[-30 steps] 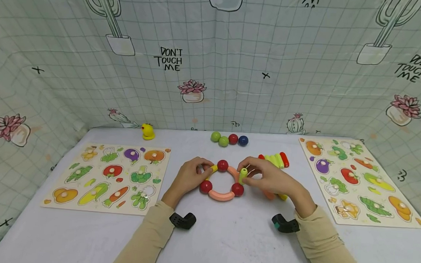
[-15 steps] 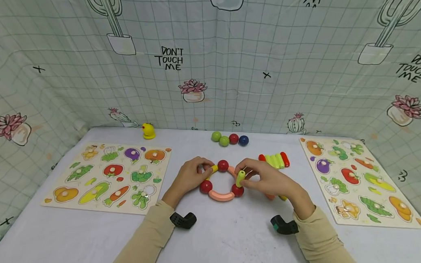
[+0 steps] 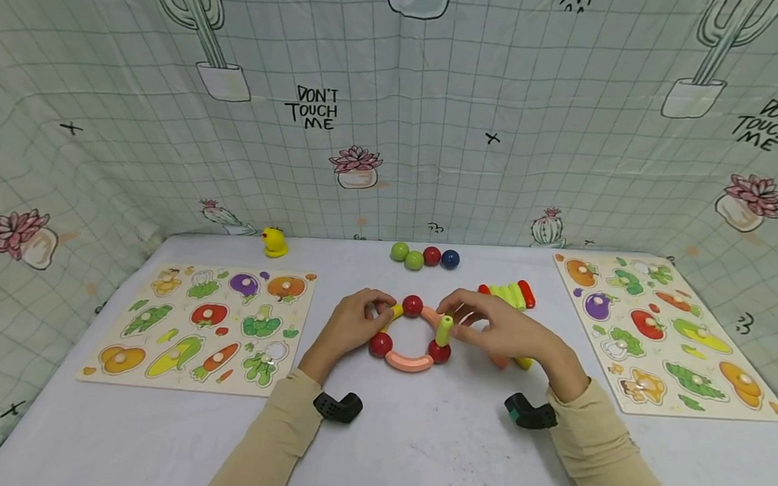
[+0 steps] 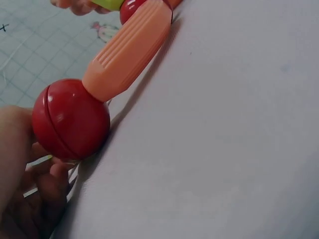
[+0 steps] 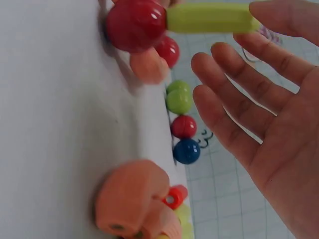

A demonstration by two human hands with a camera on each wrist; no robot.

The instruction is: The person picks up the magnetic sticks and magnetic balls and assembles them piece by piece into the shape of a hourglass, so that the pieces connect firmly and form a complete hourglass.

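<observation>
A ring of red balls and curved pieces lies on the table. My left hand (image 3: 356, 322) pinches its yellow piece (image 3: 395, 311), beside the left red ball (image 4: 71, 119). An orange curved piece (image 3: 409, 362) joins the two front balls; another orange piece (image 3: 430, 316) runs back to the rear red ball (image 3: 412, 306). On the right red ball (image 5: 135, 25) a light green rod (image 3: 444, 331) stands upright. My right hand (image 3: 501, 328) is just right of this rod, fingers spread and relaxed; in the right wrist view the thumb overlaps its tip.
Two green balls, a red one and a blue ball (image 3: 450, 259) sit at the back. Red and green rods (image 3: 514, 295) and orange pieces (image 5: 132, 199) lie by my right hand. Vegetable puzzle boards (image 3: 133, 315) flank both sides. A yellow duck (image 3: 274, 242) stands back left.
The green rod has moved slightly left onto the right red ball and stands there. My right hand has let go and drawn a little to the right. My left hand stays put.
</observation>
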